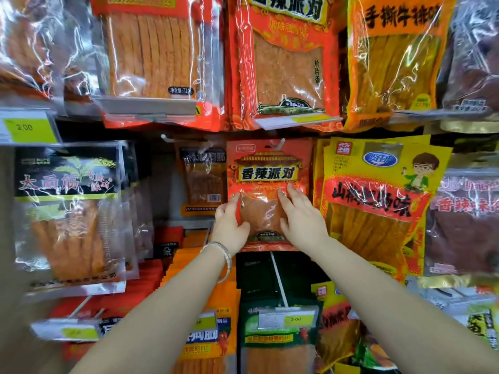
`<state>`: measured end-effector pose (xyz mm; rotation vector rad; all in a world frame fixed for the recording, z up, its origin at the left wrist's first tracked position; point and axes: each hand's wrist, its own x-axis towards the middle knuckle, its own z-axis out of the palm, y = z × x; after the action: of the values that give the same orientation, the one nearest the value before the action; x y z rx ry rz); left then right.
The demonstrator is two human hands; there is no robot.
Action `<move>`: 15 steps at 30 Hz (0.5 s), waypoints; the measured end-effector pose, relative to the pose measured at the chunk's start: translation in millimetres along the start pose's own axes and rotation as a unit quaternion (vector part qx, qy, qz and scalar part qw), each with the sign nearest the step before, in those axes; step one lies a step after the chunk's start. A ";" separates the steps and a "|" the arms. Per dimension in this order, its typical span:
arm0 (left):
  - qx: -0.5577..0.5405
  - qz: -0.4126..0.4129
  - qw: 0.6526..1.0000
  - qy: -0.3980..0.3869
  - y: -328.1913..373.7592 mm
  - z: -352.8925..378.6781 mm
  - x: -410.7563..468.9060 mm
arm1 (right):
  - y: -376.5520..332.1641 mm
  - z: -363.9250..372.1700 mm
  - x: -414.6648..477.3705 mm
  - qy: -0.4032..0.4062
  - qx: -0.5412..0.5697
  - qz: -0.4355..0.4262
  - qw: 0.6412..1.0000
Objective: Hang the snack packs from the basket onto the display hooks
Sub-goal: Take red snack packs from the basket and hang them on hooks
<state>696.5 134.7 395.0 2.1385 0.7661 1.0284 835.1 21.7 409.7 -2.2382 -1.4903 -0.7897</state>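
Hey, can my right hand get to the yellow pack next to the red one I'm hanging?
Probably yes. The right hand lies flat on the red pack, and the yellow pack hangs just beside it with nothing between them. The left hand grips the red pack's other edge.

the snack pack (270, 171) has a hook (279, 144) before its top. a left pack (202, 182) and right pack (378, 201) flank it, a price tag (286, 318) below.

arms: both extended forward | left grip (232, 225): pinches snack pack (270, 168) edge | right grip (301, 214): fingers straight, flat
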 end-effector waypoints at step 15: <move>0.006 -0.002 1.000 0.016 13.2 -31.0 -32.2 | -35.1 -41.4 -21.3 -0.023 0.340 0.074 0.937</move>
<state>657.0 112.1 405.6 2.1353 0.7929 1.0616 785.7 -3.1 428.4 -1.8061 -1.3232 -0.1293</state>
